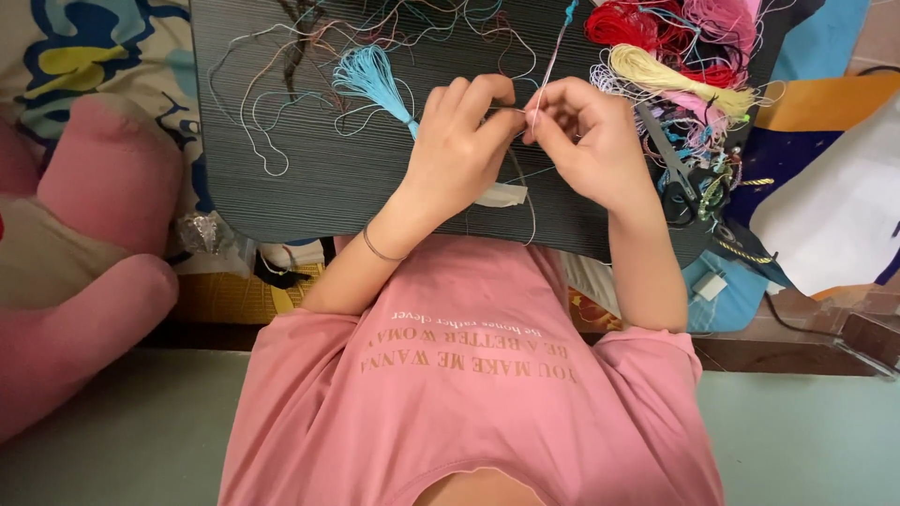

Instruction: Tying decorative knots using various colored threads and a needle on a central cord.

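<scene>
Two-handed, bent over a dark ribbed worktop (281, 187) laid across the lap. Pinched a thin pale thread (555, 52) with the left hand (455, 145), thumb and forefinger closed on it, the other fingers (487, 98) curled above. Met it with the right hand (586, 141), whose fingers (553, 103) were clenched on the same thread, tips touching those of the left. Held the thread near the middle of the worktop, stretched from the pinch up towards the far edge, with more of it trailing down below the hands. Wore a thin bracelet (380, 248) on the left wrist.

Had a light blue tassel (375, 80) just beside the left hand, its knotted end hidden behind the knuckles. Left a scrap of white tape (502, 195) stuck under the left wrist. Spread loose strands (262, 122) in loops over the left part of the worktop. Piled on the right: a red skein (628, 23), a yellow skein (675, 80), a pink skein (722, 19) and tangled odds below them. Set dark scissors (670, 164) just beside the right hand, points towards the skeins. Sat near a pink plush toy (94, 187), well apart from both hands on the left.
</scene>
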